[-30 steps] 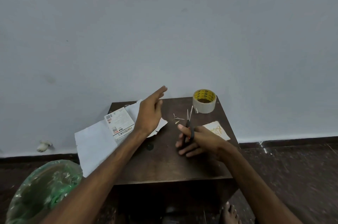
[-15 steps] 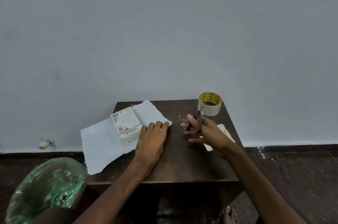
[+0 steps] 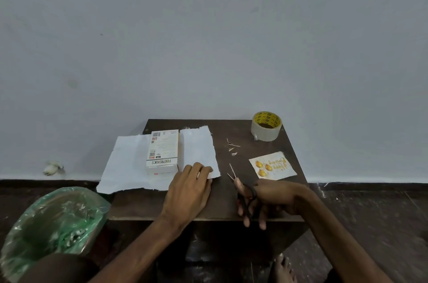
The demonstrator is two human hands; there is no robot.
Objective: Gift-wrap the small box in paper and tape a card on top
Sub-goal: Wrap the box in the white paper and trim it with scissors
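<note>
A small white box [image 3: 162, 152] lies on a sheet of white paper [image 3: 125, 167] spread over the left part of a dark wooden table [image 3: 222, 201]. My left hand [image 3: 188, 186] rests flat on the paper's near right corner, fingers straight. My right hand [image 3: 266, 197] grips black-handled scissors [image 3: 243, 186] near the table's front, the blades slightly apart and pointing away from me. A birthday card [image 3: 273, 165] with yellow print lies on the table's right side. Behind it stands a roll of clear tape [image 3: 266, 126] with a yellow core.
Small paper scraps [image 3: 232, 147] lie between the paper and the tape. A bin lined with a green bag [image 3: 55, 220] stands on the floor at the left. My bare foot [image 3: 281, 269] shows under the table. A grey wall rises right behind the table.
My left hand came down from the air onto the paper's near right corner. My right hand with the scissors drew back from the tape roll toward the front edge, uncovering the card.
</note>
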